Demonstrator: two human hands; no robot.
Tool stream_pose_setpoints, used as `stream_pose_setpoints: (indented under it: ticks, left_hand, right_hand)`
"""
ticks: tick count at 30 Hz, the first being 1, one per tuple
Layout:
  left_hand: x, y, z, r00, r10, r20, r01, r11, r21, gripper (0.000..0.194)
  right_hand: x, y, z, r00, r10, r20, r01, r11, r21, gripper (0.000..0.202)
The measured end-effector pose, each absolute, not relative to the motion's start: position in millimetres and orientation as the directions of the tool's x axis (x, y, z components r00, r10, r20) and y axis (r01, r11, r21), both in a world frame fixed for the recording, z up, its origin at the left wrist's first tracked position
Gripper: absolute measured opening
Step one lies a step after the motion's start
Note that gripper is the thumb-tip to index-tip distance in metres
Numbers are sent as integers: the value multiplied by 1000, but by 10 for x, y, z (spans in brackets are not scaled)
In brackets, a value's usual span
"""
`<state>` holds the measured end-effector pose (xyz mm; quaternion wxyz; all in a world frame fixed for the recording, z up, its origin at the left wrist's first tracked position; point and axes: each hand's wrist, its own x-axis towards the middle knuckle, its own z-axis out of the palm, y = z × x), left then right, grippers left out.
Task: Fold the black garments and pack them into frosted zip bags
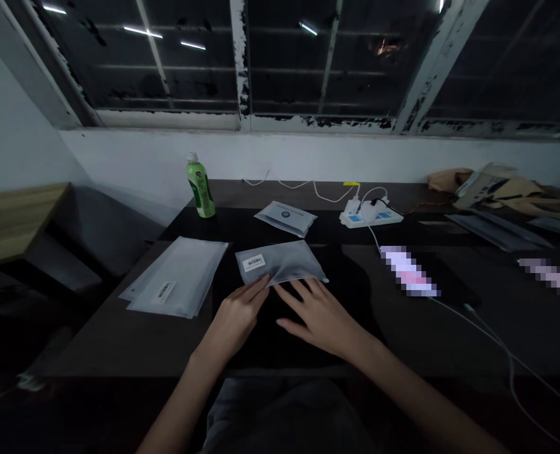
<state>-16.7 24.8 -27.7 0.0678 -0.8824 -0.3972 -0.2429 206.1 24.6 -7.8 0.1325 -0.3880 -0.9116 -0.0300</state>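
A frosted plastic zip bag (287,258) with a white barcode label (253,262) lies on the dark table in front of me. My left hand (239,315) rests at its near edge, fingers stretched out and close together, tips on the plastic. Its thumb is hidden. Spread fingers of my right hand (320,315) reach the same edge farther right, their tips covered by the bag; the thumb stands apart. To the left is a small stack of similar frosted bags (180,274). Behind the bag lies a folded pale packet (287,216) with a dark round logo.
A green bottle (200,189) stands at the back left. A white power strip (372,216) with plugs and cables sits back right. A lit phone (408,271) lies right of my hands, with more bags (497,230) and a tan bundle (511,192) beyond.
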Motion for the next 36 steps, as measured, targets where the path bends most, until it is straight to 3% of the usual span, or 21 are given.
stream_pose_setpoints:
  ticks: [8,13,16,20,27,31,36]
  left_hand:
    - [-114,222,-215,543,689,481,737,-665,121,39]
    - [-146,155,-120,508,755,414,765,-617,187,39]
    - [-159,167,-127,538,719,439,752,-645,136,36]
    - [-147,223,-142,581,658,479,730,-681,50,27]
    - [-75,280,-99,579,591,562,690,-722,49,17]
    - [-39,289,-94,552,647,526,737,-673,54,16]
    - [-21,290,-79,497,723,479,789,-607,98,10]
  right_hand:
    - [2019,393,-90,-608,750,260,768,639,-47,55]
    - [2146,234,48,-732,586,349,614,788,-35,38]
    - [2335,204,40,-723,556,411,609,793,-3,34]
    - [2541,337,-6,-683,618,388,681,731,35,47]
    - [2494,603,2,-723,605,334,648,761,24,44]
    - [2375,685,-54,-743,592,311,654,741,151,60]
    - [2288,724,-139,-747,585,316,663,687,297,47]
